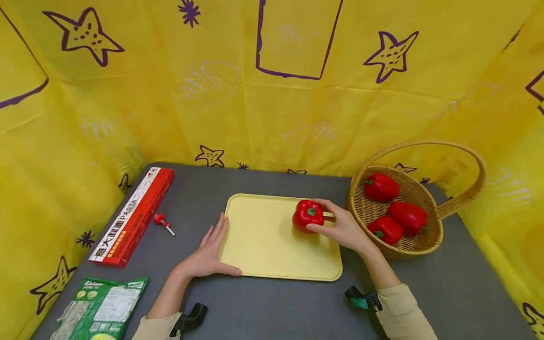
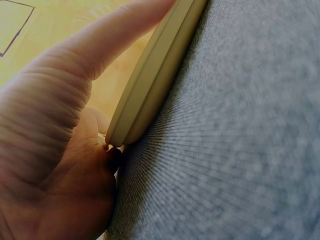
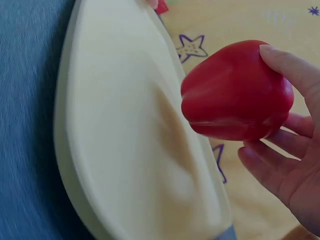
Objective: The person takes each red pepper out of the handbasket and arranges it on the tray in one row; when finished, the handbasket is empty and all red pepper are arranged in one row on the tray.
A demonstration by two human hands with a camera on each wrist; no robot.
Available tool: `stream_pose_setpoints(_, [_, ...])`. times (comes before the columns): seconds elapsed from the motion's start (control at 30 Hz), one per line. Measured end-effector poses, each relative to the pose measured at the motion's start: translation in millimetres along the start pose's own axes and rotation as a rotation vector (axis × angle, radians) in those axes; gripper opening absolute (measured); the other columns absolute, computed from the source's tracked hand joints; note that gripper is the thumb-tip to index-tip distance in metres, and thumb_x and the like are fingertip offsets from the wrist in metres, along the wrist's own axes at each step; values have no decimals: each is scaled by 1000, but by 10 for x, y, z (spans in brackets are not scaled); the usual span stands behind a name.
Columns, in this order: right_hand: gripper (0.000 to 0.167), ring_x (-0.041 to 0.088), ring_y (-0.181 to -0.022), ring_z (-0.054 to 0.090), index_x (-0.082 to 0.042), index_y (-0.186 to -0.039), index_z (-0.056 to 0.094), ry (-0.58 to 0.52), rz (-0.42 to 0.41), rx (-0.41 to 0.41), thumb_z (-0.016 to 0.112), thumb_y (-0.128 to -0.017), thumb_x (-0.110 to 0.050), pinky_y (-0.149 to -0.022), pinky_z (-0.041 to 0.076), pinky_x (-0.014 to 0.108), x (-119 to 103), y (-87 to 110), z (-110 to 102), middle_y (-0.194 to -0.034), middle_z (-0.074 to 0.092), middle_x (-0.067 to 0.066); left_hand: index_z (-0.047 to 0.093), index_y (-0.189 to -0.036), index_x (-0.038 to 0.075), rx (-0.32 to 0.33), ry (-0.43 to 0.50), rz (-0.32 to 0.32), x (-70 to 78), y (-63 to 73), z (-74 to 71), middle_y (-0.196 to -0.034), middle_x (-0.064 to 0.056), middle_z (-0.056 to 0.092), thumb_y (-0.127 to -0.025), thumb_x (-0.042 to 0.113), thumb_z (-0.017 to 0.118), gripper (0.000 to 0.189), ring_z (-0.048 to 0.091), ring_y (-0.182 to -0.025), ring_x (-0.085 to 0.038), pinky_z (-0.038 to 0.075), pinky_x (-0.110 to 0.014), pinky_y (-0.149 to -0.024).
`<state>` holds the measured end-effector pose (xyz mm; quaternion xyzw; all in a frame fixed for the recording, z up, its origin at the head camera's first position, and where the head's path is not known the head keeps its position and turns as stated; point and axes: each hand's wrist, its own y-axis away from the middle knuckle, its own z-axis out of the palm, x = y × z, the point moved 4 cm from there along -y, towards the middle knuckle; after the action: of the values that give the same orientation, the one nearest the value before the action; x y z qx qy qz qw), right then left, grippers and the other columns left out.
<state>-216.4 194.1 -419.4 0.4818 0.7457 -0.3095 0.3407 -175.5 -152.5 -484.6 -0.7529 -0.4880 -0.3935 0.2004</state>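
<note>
A red bell pepper (image 1: 302,221) with a green stem is held in my right hand (image 1: 345,229), thumb on one side and fingers on the other. It is over the right part of the pale yellow tray (image 1: 263,250); in the right wrist view the pepper (image 3: 235,95) hangs above the tray's surface, its shadow below. My left hand (image 1: 207,255) lies at the tray's left end with fingers straight along the edge and the thumb at the front corner. From the left wrist, the thumb (image 2: 120,35) rests on the tray's rim (image 2: 145,85).
To the right stands a wicker basket (image 1: 433,243) with a tall handle, holding 3 red bell peppers (image 1: 408,218). On the left lie a red pasta box (image 1: 131,217), a red lollipop (image 1: 159,219) and a green packet (image 1: 102,307). Yellow patterned cloth (image 1: 272,118) surrounds the grey table.
</note>
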Motion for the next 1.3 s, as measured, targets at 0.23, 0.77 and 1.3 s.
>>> stream_pose_setpoints(0.23, [66, 22, -118, 56, -17, -137, 53, -71, -17, 15, 82, -80, -31, -93, 51, 41, -48, -62, 215, -132, 56, 3, -5, -154, 0, 3, -16, 20, 2, 5, -9, -161, -14, -17, -64, 50, 87, 138, -12, -145, -37, -1, -60, -112])
stream_pose_setpoints(0.77, [67, 22, -119, 54, -14, -135, 53, -244, 68, 4, 85, -77, -26, -97, 49, 42, -132, -211, 622, -131, 57, 3, -7, -154, 1, -1, -9, 14, 5, 4, -9, -161, -14, -17, -65, 51, 87, 139, -11, -146, -35, -1, -58, -113])
stream_pose_setpoints(1.3, [66, 18, -119, 54, -19, -138, 52, -307, 94, -13, 82, -80, -27, -95, 50, 36, -307, -370, 973, -130, 56, 0, -9, -154, 3, -3, 20, -52, -9, -4, -3, -161, -12, -18, -63, 49, 88, 141, -14, -144, -41, -1, -63, -112])
